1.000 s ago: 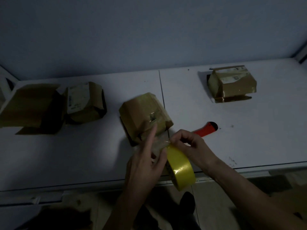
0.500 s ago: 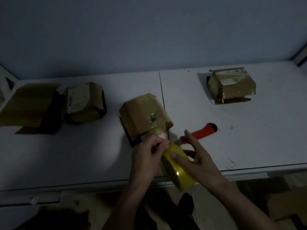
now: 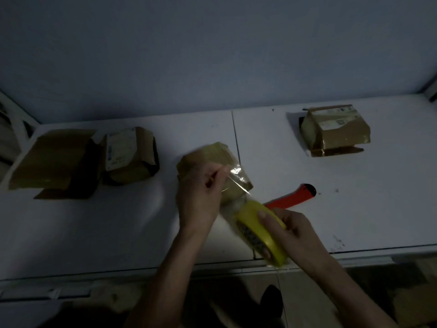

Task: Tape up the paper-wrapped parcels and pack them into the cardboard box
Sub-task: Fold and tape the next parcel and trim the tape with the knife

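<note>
**Inspector:** Start at the left edge of the white table point(image 3: 118, 233). What stands there?

**Assistant:** An open cardboard box point(image 3: 56, 162), flaps spread, lying at the far left. Just beside it, on its right, a paper-wrapped parcel with a white label point(image 3: 128, 157); whether the two touch I cannot tell in this dim light.

**Inspector:** And the centre?

**Assistant:** A second parcel, the middle parcel point(image 3: 212, 157), sits near the seam between the table panels, somewhat blurred. The left hand point(image 3: 201, 200) is in front of it, fingers curled, pinching the free end of a clear strip of tape point(image 3: 236, 178) that stretches across the parcel's near face.

**Inspector:** The strip's source?

**Assistant:** A yellow tape roll point(image 3: 260, 233), held over the table's near edge. The right hand point(image 3: 300, 233) grips it, thumb laid across the outer band, fingers wrapped round the far side.

**Inspector:** Further right?

**Assistant:** A red-handled tool point(image 3: 290, 197) lies flat behind the roll, its near end hidden by it. Well apart, at the far right, a third parcel, the taped parcel point(image 3: 335, 129), rests with a label on top.
</note>
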